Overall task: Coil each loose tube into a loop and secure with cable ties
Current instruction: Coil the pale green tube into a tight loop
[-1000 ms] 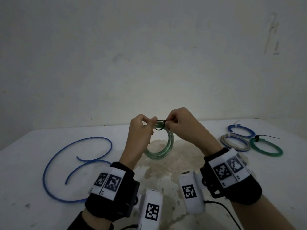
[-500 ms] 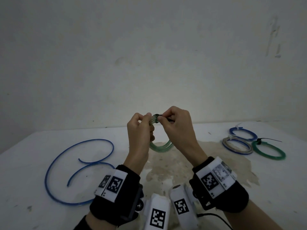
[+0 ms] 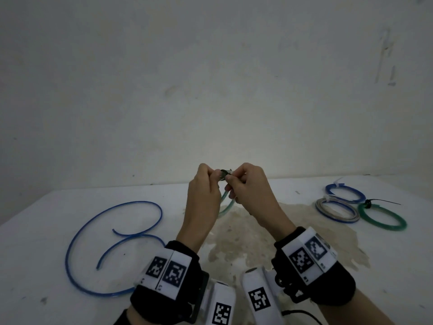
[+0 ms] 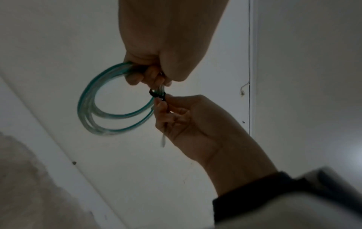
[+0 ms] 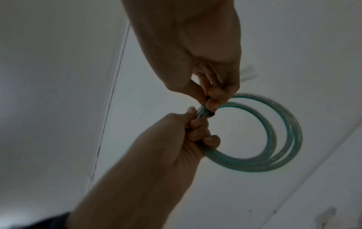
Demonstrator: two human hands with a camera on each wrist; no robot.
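Green see-through tube point(image 4: 109, 108) is hanging in a loop between two hands, up above the white surface point(image 3: 269, 235).

The left hand point(image 3: 206, 195) is squeezing the bunched top of the coil with curled fingers, and the right hand point(image 3: 248, 191) is pinching the little black cable tie point(image 4: 157, 94) wrapped round the tube just beside it. The two hands are close together, almost touching. A loose blue tube point(image 3: 112, 235) is lying on the surface to the left, not coiled. On the right side, well apart from the hands, three tied coils are lying near each other: a blue coil point(image 3: 345, 193), a grey and blue coil point(image 3: 337, 211) and a dark green coil point(image 3: 382, 216) with a black tie sticking out. A brown stain point(image 3: 257, 242) is spreading under the hands.
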